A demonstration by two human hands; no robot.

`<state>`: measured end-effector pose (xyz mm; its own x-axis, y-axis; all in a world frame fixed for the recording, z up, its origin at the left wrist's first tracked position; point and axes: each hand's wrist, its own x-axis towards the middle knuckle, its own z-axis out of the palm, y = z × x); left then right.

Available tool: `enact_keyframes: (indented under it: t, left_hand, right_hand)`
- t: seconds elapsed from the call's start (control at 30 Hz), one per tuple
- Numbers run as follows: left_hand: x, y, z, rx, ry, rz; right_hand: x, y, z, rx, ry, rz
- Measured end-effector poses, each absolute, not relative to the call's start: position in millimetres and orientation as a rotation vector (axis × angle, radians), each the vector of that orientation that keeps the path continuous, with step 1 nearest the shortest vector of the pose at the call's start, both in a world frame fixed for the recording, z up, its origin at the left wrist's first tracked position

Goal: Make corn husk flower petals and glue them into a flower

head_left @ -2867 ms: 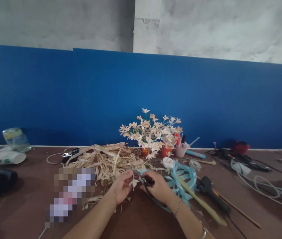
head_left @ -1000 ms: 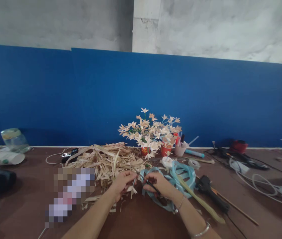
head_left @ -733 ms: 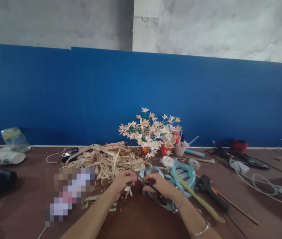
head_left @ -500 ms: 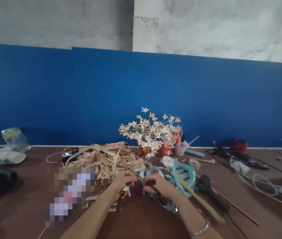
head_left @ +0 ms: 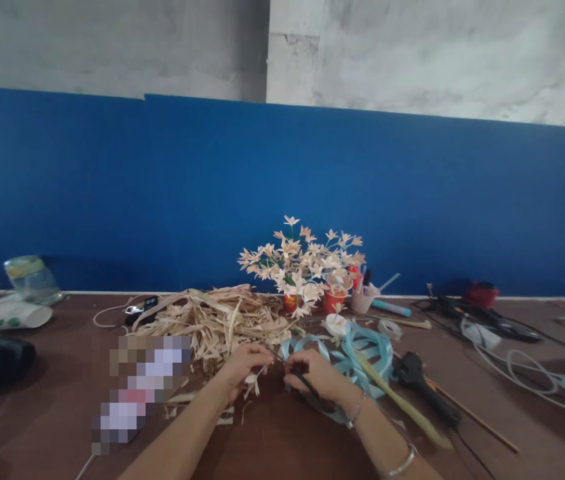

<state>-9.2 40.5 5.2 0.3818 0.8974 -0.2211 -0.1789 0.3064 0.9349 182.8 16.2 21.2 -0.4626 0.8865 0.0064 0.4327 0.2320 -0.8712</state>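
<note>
My left hand pinches the thin stem of a pale husk flower, whose petals hang below the fingers. My right hand is closed around dark-handled scissors. The blades point left, with their tips close to my left fingertips; whether they touch anything there is too small to tell. Behind the left hand lies a heap of dry corn husk strips. Light blue ribbon lies in loops beside and partly under my right hand.
Finished husk flowers stand in red paper cups by the blue partition. To the right are a black glue gun, a wooden stick and cables. A jar and a white paper cup are at left.
My right hand and the scissors have shifted very slightly left, and the blade tips sit a little lower. The flower in my left hand has moved slightly left; the rest looks the same.
</note>
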Motion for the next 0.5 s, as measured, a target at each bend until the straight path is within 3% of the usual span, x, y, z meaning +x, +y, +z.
enact_keyframes:
  t: [0.5]
  left_hand:
    - [-11.3, 40.5, 4.6, 1.0, 0.95, 0.845]
  right_hand:
    - [179.2, 18.3, 13.0, -1.197, -2.042, 1.083]
